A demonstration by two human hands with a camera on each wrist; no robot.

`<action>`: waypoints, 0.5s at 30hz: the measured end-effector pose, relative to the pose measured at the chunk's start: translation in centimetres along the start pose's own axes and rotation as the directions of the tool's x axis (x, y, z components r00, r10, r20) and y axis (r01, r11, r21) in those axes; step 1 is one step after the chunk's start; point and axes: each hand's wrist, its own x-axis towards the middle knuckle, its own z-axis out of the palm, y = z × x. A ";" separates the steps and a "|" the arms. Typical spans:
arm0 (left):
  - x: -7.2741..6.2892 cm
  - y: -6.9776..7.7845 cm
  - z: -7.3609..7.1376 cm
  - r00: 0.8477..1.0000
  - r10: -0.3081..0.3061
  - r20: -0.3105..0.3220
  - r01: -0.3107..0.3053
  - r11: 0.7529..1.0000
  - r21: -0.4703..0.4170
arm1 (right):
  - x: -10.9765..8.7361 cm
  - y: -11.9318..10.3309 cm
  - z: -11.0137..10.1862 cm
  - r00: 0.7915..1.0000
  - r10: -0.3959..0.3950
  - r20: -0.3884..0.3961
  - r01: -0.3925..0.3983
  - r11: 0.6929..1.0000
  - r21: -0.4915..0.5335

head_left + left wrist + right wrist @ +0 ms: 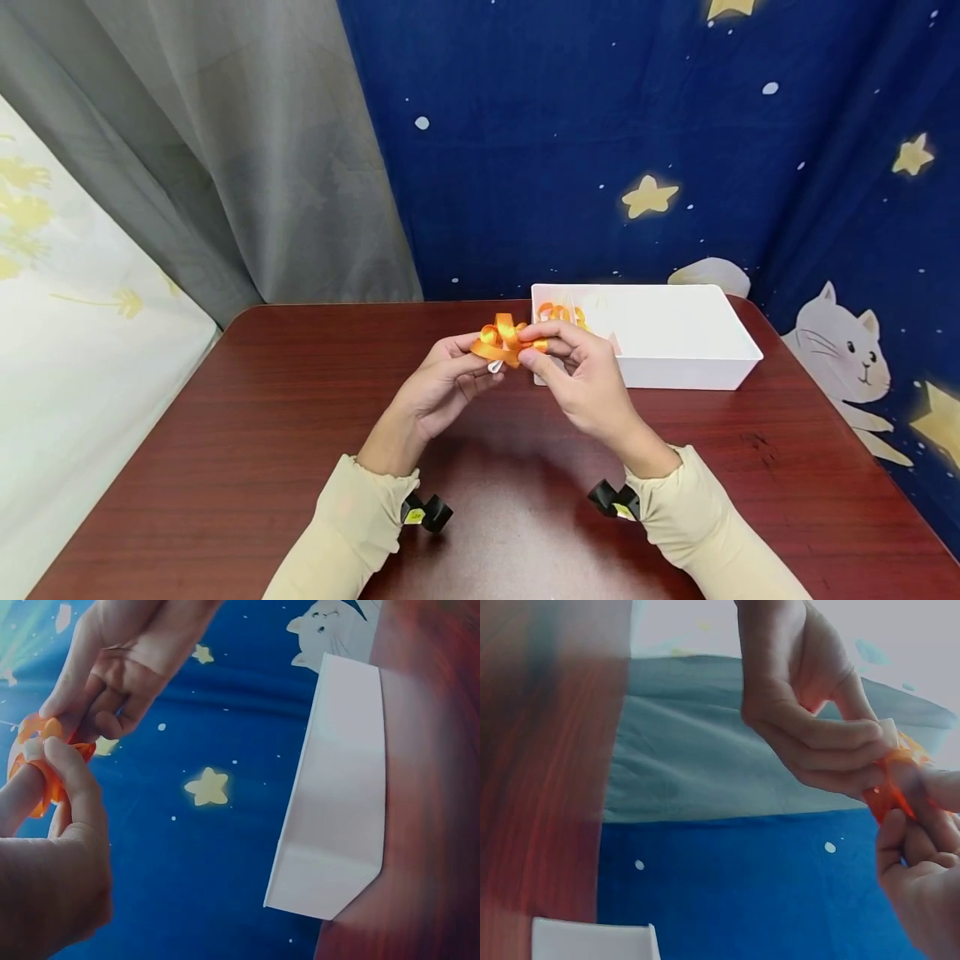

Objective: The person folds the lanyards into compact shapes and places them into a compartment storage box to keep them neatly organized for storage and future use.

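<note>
An orange ribbon bow (506,325) with several loops is held up between both hands over the table, in the middle of the head view. My left hand (442,387) pinches it from the left, thumb and fingers at a small white piece (495,366) under the loops. From the right, my right hand (592,387) pinches a loop between thumb and fingers. In the left wrist view the white piece (33,748) shows between the left fingertips. The right wrist view shows the orange ribbon (885,802) partly hidden behind fingers of both hands.
A white box (690,374) stands at the table's back right, just behind my right hand. More orange ribbon (553,312) lies in its left end. The dark red wooden table (300,417) ends at a grey curtain (300,167) and a blue star-patterned curtain (525,167).
</note>
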 end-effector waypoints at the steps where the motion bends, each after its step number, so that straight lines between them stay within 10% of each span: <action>1: 0.0 0.1 0.1 1.000 -0.003 0.000 0.003 1.000 -0.003 | -0.1 0.1 0.0 1.000 -0.013 -0.012 0.013 1.000 0.013; 15: 0.1 -0.2 0.2 0.997 0.071 -0.041 -0.072 0.997 -0.008 | -0.3 -0.2 0.3 0.989 0.026 -0.148 -0.037 0.997 -0.071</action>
